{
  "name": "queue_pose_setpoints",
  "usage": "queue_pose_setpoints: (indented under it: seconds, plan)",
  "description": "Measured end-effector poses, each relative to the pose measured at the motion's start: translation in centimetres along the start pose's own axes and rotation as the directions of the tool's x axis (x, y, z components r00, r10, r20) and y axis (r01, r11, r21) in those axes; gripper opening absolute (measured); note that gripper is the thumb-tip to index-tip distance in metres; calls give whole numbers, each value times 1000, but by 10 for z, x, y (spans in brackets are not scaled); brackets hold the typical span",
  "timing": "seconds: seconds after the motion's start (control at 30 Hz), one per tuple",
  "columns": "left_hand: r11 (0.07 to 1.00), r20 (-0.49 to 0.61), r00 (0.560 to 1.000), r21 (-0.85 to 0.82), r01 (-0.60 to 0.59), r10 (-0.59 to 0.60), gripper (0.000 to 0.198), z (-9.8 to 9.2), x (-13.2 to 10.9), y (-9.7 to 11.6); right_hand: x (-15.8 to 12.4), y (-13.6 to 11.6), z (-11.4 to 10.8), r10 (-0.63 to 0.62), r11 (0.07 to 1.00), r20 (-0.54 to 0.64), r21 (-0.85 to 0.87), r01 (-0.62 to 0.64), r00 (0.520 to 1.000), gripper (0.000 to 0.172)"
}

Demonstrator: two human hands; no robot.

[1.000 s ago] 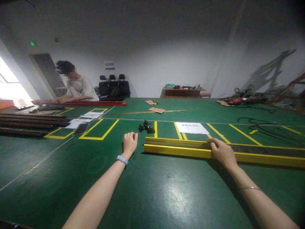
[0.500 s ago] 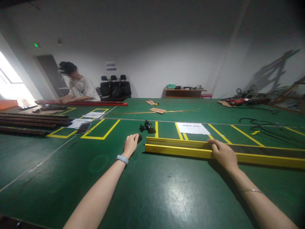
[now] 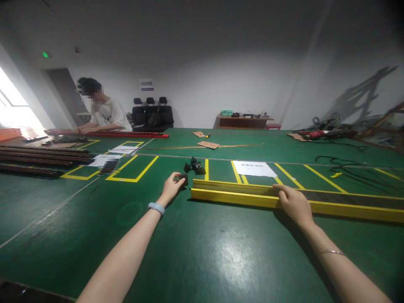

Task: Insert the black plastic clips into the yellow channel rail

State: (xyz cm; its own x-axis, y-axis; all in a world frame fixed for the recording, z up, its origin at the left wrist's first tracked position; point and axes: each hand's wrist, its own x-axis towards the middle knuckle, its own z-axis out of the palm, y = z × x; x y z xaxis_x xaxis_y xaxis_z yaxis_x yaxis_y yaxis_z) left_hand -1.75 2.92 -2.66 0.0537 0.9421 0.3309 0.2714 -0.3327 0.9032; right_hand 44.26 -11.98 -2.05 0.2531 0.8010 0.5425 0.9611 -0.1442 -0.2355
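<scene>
Between the fingers of my left hand (image 3: 172, 186) is a small black block (image 3: 183, 179), just off the left end of a long yellow rail (image 3: 233, 196). The rail lies on the green table (image 3: 202, 252) and runs out of view to the right; a dark strip fills its channel on the right part. My right hand (image 3: 295, 204) grips the rail near its middle, thumb and fingers around its edges. Behind my left hand sits a little pile of black pieces (image 3: 196, 166), their exact shape hard to make out.
Dark rails (image 3: 41, 158) are stacked at the left. Across the table a person (image 3: 107, 111) leans over a red rail (image 3: 135, 134). Paper sheets (image 3: 254, 169), yellow tape lines, cardboard pieces (image 3: 208, 145) and black cables (image 3: 353, 166) lie around; a red power tool (image 3: 315, 134) rests back right.
My left hand has shifted slightly left and turned, so more of the black block shows. My right hand stays on the yellow rail. The view has tilted a little.
</scene>
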Motion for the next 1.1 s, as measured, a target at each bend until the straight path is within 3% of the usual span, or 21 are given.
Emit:
queue_pose_setpoints:
  seconds: [0.13,0.27,0.7,1.1]
  plan:
    - [963,116,987,-236,132,-107,36,-3,-2,6,0,2,0,-24,1000,7,2,24,1000,39]
    - [932,217,962,-283,227,-168,32,-4,-4,9,0,3,1,-37,999,3,-8,37,999,39]
    - [931,354,925,-274,242,-136,34,0,-9,12,-1,3,3,-58,998,-27,-9,57,998,40]
    - [931,356,924,-271,245,-140,35,9,-11,15,0,3,3,-26,1000,-4,-17,26,1000,40]
